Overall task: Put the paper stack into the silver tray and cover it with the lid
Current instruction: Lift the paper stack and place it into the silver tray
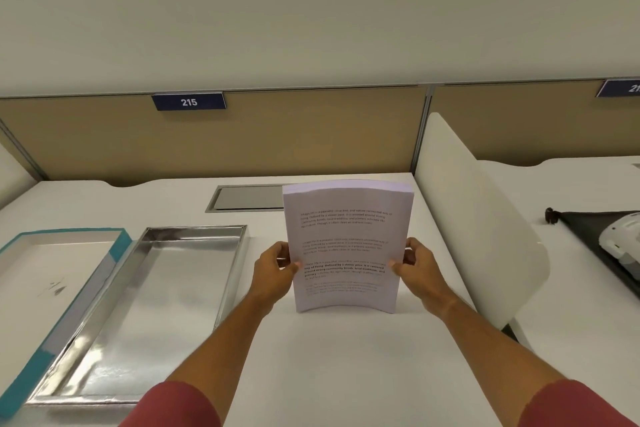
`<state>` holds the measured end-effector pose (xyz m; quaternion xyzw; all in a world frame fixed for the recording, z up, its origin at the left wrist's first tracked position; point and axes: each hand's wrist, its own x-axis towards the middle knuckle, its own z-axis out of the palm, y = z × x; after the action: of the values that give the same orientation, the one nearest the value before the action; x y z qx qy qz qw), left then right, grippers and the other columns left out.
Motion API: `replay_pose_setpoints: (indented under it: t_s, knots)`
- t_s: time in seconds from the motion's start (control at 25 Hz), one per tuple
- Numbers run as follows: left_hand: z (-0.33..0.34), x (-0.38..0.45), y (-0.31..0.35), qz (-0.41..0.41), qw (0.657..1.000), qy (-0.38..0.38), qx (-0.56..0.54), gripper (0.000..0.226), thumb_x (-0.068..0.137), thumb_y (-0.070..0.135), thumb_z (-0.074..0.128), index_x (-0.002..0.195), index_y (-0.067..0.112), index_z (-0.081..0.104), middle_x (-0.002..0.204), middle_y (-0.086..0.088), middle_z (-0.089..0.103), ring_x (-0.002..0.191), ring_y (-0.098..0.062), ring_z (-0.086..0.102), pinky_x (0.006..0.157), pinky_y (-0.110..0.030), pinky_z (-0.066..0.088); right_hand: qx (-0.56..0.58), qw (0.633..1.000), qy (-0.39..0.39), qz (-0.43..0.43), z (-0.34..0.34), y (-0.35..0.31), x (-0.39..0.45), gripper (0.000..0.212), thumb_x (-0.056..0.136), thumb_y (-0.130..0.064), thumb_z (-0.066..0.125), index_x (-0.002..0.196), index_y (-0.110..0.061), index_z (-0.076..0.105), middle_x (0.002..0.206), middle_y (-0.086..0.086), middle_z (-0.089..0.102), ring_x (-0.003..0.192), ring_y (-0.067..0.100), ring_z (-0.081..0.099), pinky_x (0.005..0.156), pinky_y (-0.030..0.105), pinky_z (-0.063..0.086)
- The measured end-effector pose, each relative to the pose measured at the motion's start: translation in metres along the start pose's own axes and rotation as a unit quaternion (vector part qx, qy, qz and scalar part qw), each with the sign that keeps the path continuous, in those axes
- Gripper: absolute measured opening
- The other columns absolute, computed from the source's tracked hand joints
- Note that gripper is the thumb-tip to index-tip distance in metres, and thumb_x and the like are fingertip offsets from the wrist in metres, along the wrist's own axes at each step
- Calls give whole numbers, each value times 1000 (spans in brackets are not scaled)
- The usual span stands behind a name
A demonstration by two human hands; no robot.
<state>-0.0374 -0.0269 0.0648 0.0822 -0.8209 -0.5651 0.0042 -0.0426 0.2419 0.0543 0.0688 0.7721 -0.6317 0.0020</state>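
Over the white desk (346, 374), right of the silver tray (194, 232), the paper stack (346, 239) stood upright, printed side facing the camera, bowed slightly. Left hand (273, 274) and right hand (415, 270) each clamped a side edge, thumbs on the front page. Tray was empty; teal-edged lid (123, 246) lay upturned, touching its left side

White paper stack (346, 246) with black text; silver tray (194, 232); teal-edged lid (121, 246).
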Motion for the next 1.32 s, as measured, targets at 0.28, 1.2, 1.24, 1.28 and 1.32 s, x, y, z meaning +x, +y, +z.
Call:
replay_pose_setpoints:
  t_s: [0.28,1.2,1.24,1.28,1.32]
  knots:
    - [-14,15,26,54,998,33,-23,15,92,13,64,106,12,60,106,-6,69,96,-24,64,85,-38,55,-6,998,33,-60,-7,-20,10,14,87,-5,65,101,-6,61,98,9,73,90,25,70,72,26,55]
    - [-8,8,6,22,999,40,-25,17,87,6,68,104,5,66,103,-9,73,95,-25,67,85,-37,56,-22,998,30,-41,-5,-5,1,16,86,-1,67,101,-2,66,100,10,73,92,25,71,84,37,59]
    - [-10,6,7,17,999,38,-32,16,88,7,67,104,5,66,103,-9,73,95,-25,68,83,-36,56,-20,999,26,-42,-5,-6,0,17,86,-2,67,102,-2,66,99,10,73,91,25,71,83,37,59]
    - [-12,6,7,10,999,35,-40,16,89,8,67,105,6,66,103,-9,73,96,-26,68,82,-36,56,-14,999,23,-40,-5,-8,0,18,86,-2,67,104,-3,66,99,10,74,91,25,71,83,37,60]
    - [-14,5,8,2,998,33,-46,16,90,10,66,105,7,66,104,-9,73,97,-26,69,81,-36,56,-6,999,20,-36,-5,-9,1,19,86,-2,67,105,-3,67,98,10,74,91,26,71,82,38,60]
